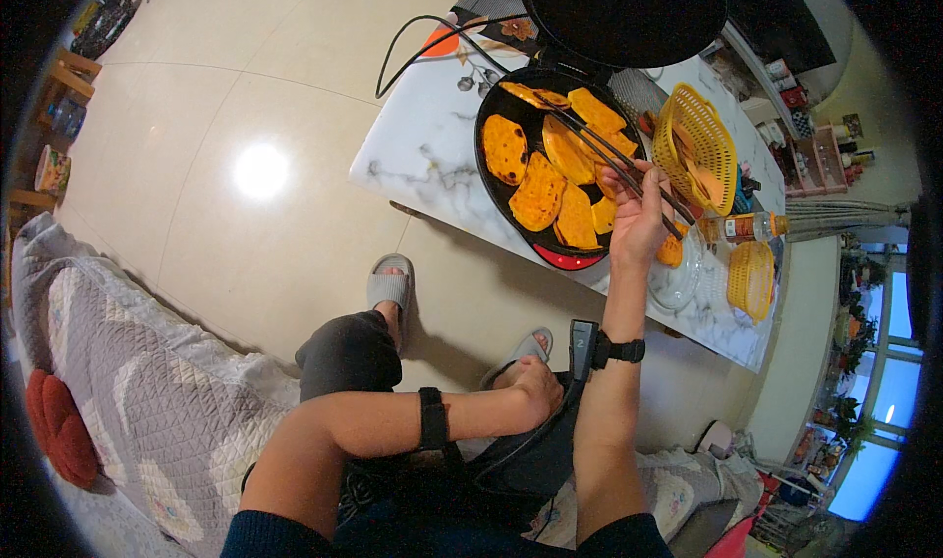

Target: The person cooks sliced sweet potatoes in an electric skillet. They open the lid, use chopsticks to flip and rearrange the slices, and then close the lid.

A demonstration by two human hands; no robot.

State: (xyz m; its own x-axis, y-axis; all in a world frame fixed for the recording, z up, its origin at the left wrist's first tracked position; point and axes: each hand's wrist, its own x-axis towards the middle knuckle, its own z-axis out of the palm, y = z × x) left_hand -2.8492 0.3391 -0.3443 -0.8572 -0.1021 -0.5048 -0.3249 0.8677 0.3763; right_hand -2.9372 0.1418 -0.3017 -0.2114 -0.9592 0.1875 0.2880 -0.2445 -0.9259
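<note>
My right hand (pixel 641 208) holds a pair of dark chopsticks (pixel 600 139) over a round black electric griddle (pixel 486 189). Their tips reach a flat orange slice (pixel 527 95) near the far rim, which looks slightly tilted. Several more orange slices lie in the pan, some with dark browned spots, like the slice (pixel 505 149) at the left. Behind the pan stands its raised black lid (pixel 626 13). My left hand (pixel 541 385) rests on my leg, fingers curled, with nothing visible in it.
Right of the griddle are a yellow plastic basket (pixel 718 127) holding a wooden utensil, an oil bottle (pixel 740 228), a clear glass plate (pixel 681 282) and a smaller yellow basket (pixel 748 282). A black cord (pixel 383 68) loops off the marble-patterned table (pixel 412 153). A quilt-covered seat (pixel 147 388) lies at left.
</note>
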